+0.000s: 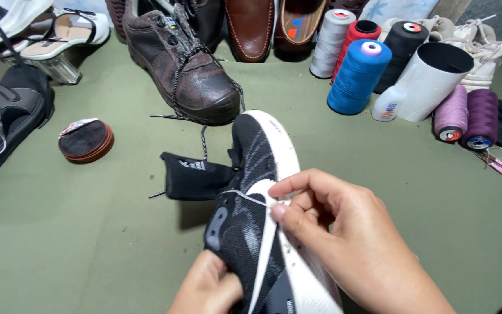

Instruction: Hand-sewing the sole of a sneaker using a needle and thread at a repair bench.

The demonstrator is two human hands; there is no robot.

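A black knit sneaker (251, 192) with a white sole lies sole-side tilted up at the frame's lower centre, toe pointing to 12 o'clock. The right hand (344, 244) pinches a pale thread (245, 196) at the sole's edge, fingers together. The left hand (207, 291), at 7 o'clock of the shoe, clasps its heel end. At 11 o'clock stands a brown work boot (184, 58); at 1 o'clock, a blue thread cone (358, 75); at 9 o'clock, a round polish tin (86, 140).
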